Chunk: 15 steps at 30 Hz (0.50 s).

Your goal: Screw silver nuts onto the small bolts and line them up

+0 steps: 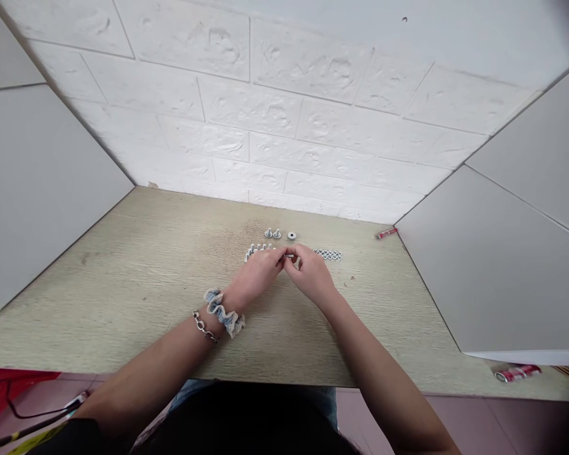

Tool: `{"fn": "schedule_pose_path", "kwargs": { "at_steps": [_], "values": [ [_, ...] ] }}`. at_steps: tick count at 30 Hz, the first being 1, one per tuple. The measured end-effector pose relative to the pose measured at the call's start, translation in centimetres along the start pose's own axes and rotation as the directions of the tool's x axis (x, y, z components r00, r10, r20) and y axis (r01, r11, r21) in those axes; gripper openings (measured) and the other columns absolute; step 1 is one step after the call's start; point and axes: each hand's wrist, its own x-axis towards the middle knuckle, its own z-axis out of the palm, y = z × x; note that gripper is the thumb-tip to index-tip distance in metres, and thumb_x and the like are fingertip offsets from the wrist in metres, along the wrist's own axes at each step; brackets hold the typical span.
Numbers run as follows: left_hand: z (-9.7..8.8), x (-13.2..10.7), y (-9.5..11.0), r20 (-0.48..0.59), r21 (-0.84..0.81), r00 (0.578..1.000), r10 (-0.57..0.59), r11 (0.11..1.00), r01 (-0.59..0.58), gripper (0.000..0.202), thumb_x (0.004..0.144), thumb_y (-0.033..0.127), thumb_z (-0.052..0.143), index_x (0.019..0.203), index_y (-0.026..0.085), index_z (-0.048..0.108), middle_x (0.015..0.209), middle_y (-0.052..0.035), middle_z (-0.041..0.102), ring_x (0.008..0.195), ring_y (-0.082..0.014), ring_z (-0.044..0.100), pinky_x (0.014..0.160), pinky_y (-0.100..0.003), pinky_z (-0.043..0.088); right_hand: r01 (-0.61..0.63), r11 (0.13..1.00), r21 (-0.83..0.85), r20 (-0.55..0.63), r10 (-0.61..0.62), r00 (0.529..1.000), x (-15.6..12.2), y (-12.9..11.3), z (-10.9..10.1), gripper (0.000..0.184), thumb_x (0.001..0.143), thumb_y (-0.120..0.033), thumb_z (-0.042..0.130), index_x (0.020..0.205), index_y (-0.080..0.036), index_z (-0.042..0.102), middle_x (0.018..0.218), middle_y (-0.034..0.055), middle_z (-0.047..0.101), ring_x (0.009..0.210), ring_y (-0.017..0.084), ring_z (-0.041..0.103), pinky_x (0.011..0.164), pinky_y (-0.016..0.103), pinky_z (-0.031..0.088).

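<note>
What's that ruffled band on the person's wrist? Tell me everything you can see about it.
It's a fabric scrunchie, gathered into soft ruffles, pale blue and off-white like faded denim. It encircles the wrist just behind the left hand, bunched and slightly slanted. A metal chain bracelet sits beside it, further up the forearm. Fine weave details are too small to tell.

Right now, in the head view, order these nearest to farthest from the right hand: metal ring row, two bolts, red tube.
Right hand:
1. Metal ring row, just right.
2. Two bolts, ahead and left.
3. Red tube, far off right.
</note>
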Motion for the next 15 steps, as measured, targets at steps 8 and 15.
{"fn": "schedule_pose_path", "kwargs": {
  "at_steps": [8, 15],
  "values": [
    [-0.5, 0.1, 0.5, -0.022, -0.035, 0.999, -0.039, 0.999, 0.039, 0.025, 0.082, 0.017, 0.044, 0.103, 0.019, 0.057, 0.087, -0.0034, 0.065, 0.074, -0.0140, 0.058, 0.066, -0.025, 0.043, -0.067, 0.983, 0.170, 0.006, 0.067, 0.998, 0.1, -0.2, 0.0, 0.019, 0.076, -0.030, 0.043, 0.084, -0.021, 0.057, 0.075, -0.0015, 0.060, 0.058, 0.010, 0.048, 0.057, 0.023, 0.037],
    [-1.1, 0.5, 0.3, -0.076, -0.126, 0.987, -0.139, 0.984, 0.128, 0.034, 0.081, 0.036, 0.049, 0.110, 0.021, 0.055, 0.072, 0.0012, 0.065, 0.061, -0.0113, 0.057, 0.061, -0.022, 0.042, -0.094, 0.946, 0.309, -0.070, 0.121, 0.990, 0.9, 0.2, -0.4, 0.021, 0.077, -0.036, 0.046, 0.081, -0.019, 0.058, 0.069, -0.0012, 0.058, 0.055, 0.010, 0.047, 0.054, 0.023, 0.038]
  ]
}}
